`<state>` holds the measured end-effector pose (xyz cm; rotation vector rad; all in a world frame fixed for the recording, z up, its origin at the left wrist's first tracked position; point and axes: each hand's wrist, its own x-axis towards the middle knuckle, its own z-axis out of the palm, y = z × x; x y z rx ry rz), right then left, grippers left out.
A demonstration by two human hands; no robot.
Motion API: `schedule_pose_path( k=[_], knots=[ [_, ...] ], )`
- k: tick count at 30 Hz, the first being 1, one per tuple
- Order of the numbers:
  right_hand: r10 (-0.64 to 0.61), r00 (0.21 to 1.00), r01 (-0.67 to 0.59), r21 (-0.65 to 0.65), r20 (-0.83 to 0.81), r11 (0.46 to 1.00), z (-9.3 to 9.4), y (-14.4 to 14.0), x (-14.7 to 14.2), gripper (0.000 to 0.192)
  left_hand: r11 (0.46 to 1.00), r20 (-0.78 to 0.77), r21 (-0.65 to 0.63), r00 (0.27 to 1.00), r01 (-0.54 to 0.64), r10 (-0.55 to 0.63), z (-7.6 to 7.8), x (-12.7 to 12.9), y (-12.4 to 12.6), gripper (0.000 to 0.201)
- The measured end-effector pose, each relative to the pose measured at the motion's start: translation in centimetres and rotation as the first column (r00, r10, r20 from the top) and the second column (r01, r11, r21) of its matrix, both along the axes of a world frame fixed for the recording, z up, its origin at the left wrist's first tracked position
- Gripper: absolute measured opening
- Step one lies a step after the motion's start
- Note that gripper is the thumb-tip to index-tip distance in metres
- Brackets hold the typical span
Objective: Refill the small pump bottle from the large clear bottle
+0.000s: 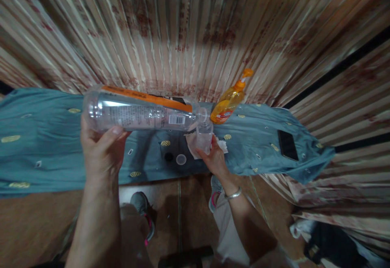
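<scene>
We find the large clear bottle (140, 111) held nearly level above the desk (45, 150), its mouth meeting the rim of a small clear cup (204, 137). Our left hand (102, 148) has its grip closed around the bottle's base end; our right hand (215, 158) has its grip closed on the cup, together with a white tissue (191, 144) pressed against its side. The cup stands just over the teal cloth, apart from it or resting on it we cannot tell. Whether liquid is passing we cannot tell either. In our judgement the pour goes well if the bottle's mouth stays over the cup's opening, the base end is raised slowly, and the cup is kept upright and steady. On the cloth just below the cup lie a small clear cap (180, 159) and a dark cap (168, 156). An orange pump bottle (228, 102) stands just behind the cup. A dark phone (287, 145) lies well apart, to the right.
</scene>
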<state>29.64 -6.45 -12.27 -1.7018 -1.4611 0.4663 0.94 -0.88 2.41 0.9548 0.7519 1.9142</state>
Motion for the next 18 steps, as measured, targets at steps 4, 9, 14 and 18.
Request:
schedule_pose_path(
  k=[4,9,14,18],
  knots=[
    [0.005,1.000,-0.005,0.004,0.000,1.000,-0.05,0.01,0.04,0.087,1.000,0.005,0.004,1.000,0.010,-0.010,0.04,-0.02,-0.04,0.056],
    [0.002,1.000,-0.002,-0.008,-0.007,1.000,-0.07,-0.04,0.10,0.089,1.000,0.014,-0.011,1.000,-0.003,0.004,0.16,0.02,-0.06,0.058],
    [-0.001,1.000,0.001,-0.007,-0.006,1.000,-0.10,-0.07,0.14,0.088,1.000,-0.012,0.005,1.000,-0.007,0.007,0.18,0.04,-0.08,0.054],
    [-0.014,1.000,0.014,-0.005,-0.008,1.000,-0.01,-0.04,0.01,0.089,1.000,-0.002,-0.002,1.000,0.006,-0.006,0.10,-0.17,0.03,0.053]
  ],
)
